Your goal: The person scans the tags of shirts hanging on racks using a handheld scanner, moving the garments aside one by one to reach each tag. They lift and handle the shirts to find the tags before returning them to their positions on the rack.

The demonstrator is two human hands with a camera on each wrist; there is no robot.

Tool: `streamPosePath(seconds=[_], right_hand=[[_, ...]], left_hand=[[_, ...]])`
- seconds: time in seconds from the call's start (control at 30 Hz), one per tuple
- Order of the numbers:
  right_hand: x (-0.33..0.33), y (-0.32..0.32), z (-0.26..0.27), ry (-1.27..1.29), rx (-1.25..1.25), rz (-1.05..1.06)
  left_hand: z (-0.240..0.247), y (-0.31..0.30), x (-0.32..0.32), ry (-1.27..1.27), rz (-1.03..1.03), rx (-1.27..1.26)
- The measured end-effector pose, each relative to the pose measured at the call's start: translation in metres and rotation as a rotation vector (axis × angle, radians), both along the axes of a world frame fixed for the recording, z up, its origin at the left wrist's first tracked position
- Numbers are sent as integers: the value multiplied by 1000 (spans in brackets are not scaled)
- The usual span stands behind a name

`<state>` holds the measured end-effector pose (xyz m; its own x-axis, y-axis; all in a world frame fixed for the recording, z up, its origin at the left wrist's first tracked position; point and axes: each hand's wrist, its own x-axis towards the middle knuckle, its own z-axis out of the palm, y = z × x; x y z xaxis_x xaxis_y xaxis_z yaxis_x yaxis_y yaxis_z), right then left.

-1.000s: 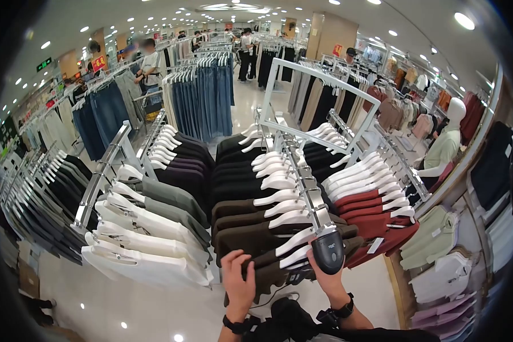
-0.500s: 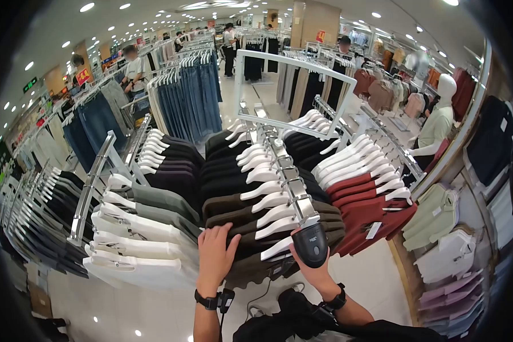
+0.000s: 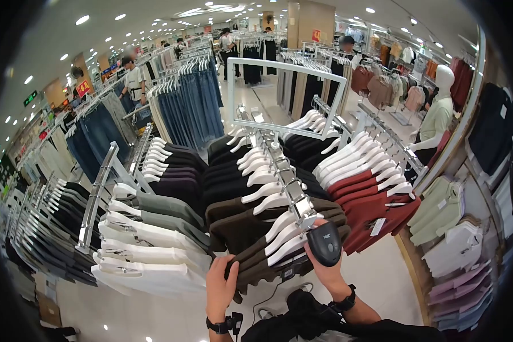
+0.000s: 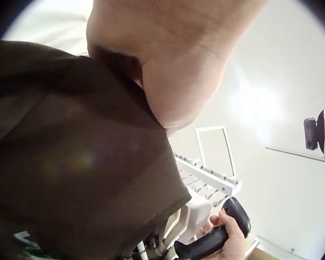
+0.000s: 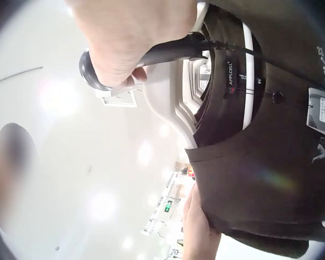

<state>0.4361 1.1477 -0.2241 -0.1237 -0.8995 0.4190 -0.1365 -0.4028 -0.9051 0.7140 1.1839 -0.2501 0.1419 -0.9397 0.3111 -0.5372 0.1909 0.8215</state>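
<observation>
In the head view my left hand (image 3: 221,288) grips the shoulder edge of a dark brown garment (image 3: 253,259) near the rack's front end. The left wrist view shows its fingers partly hidden behind the brown fabric (image 4: 81,162). My right hand (image 3: 326,272) is wrapped round a black handheld scanner (image 3: 325,243), held upright at the end of the metal rail (image 3: 293,194). White hangers (image 3: 279,242) carry the brown garments beside it. In the right wrist view a paper tag (image 5: 322,112) hangs on the front garment, and a neck label (image 5: 231,78) shows inside its collar.
White and grey tops (image 3: 148,273) hang at left, red tops (image 3: 376,219) at right. An empty white frame (image 3: 285,64) stands above the rail. A mannequin (image 3: 439,114), jeans (image 3: 188,108) and several people are farther off. A cable (image 3: 268,296) hangs below.
My left hand has shifted along the brown garments and now lies lower at their shoulder edge. The front few hangers stand apart from those behind. The right hand still holds the scanner.
</observation>
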Motion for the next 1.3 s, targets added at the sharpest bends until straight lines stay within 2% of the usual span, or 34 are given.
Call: streamPosePath(seconds=[0.03,0.13,0.17,0.27,0.4,0.47,0.5,0.53,0.6,0.67,0.7,0.73,0.8,0.83,0.93,1.03,1.07,1.17,1.27,1.3], right_hand=[[1,-3,8,38,-103,-15],[-10,-16,5,171,-162,29],[-11,-17,5,105,-112,76],[-12,-13,8,160,-62,93],[-12,-9,-7,142,28,144],[-8,-9,-9,54,10,140],[-9,-10,-15,66,-4,124],[-10,-11,-18,68,-1,124],[-10,-15,-18,168,-83,114],[0,-14,-5,92,-126,79],[0,-14,-3,160,-136,56],[0,-13,-1,228,-147,32],[2,-11,1,232,-165,26],[3,-9,-1,223,-153,23],[1,-11,-3,275,-163,37],[0,-12,0,507,-347,-9],[0,-10,-2,506,-341,-7],[3,-7,-7,280,-129,68],[4,-7,-7,282,-127,63],[2,-7,-7,301,-137,83]], left_hand=[[4,6,-2,16,7,9],[4,14,-7,6,25,-5],[2,15,-8,5,29,-1],[4,17,-11,36,41,8],[-1,15,-4,-43,2,-13],[8,5,14,-180,-208,69],[17,-4,22,-261,-230,151],[26,-16,27,-258,-231,154],[43,-43,31,-8,-305,264],[56,-64,24,-23,-289,176],[54,-74,25,-218,-242,34],[54,-85,23,-218,-242,33],[50,-107,16,-452,-148,-342],[39,-117,11,-492,-169,-269],[8,-129,4,-467,-176,-266],[11,-121,6,-459,-168,-184],[11,-117,7,-465,-155,-155],[1,-120,11,-509,-104,-200],[-7,-125,19,-578,-58,-165],[-2,-123,18,-520,-46,-219]])
